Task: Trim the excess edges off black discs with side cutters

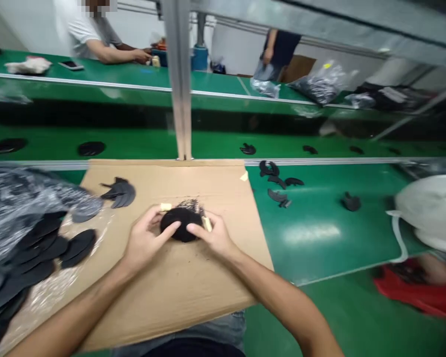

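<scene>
A round black pad point(183, 224) is held between both hands above a cardboard sheet point(193, 292). My left hand point(148, 235) grips its left edge, thumb on top and fingers partly hidden beneath. On the right edge, my right hand point(214, 235) holds it the same way, thumb near the middle. Pale yellow finger covers or tape show on a finger of each hand. Just beyond the pad, small black bits point(193, 202) lie on the cardboard. A little stack of curved black pieces point(121, 192) rests at the cardboard's far left.
To the left, a clear plastic bag point(26, 203) lies beside many black discs point(40, 248). Curved black scraps point(277, 196) sit on the green table at right. Black pieces lie along a green strip point(134, 144) behind a metal post point(180, 99). Other people are nearby.
</scene>
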Demonstrator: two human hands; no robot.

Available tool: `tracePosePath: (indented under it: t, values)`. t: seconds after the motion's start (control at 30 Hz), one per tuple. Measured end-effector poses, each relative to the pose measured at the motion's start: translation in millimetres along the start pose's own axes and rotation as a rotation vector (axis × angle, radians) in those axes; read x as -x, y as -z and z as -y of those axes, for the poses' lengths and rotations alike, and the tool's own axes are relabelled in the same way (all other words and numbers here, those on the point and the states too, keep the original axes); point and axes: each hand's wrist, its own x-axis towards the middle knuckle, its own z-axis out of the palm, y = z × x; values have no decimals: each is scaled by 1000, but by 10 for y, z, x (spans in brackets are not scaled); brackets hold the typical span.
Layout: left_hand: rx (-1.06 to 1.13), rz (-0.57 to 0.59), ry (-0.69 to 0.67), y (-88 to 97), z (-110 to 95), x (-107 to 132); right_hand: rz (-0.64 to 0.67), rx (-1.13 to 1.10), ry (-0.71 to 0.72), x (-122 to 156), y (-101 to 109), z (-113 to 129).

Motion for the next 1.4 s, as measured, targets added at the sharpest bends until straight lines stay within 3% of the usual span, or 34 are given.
tracePosePath:
  t: [0.23, 0.47, 0.73, 0.9, 1.13, 1.4]
  values:
    - [-47, -35, 52, -9, 7, 109, -17, 41, 50, 108, -21, -26]
    - [-48, 65, 1, -53, 113, 156, -17, 84, 82, 138, -17, -38]
    - [-50, 175, 5, -46, -6, 72, -54, 176, 110, 121, -27, -12]
    - [2, 146, -59, -55, -37, -27, -64, 236, 137, 9, -16, -4]
    - [2, 201, 0, -17, -33, -50, -24, 281, 167, -67, 6, -14]
    - [-236, 115, -195, 7, -127, -21, -41, 332, 197, -46, -11, -4]
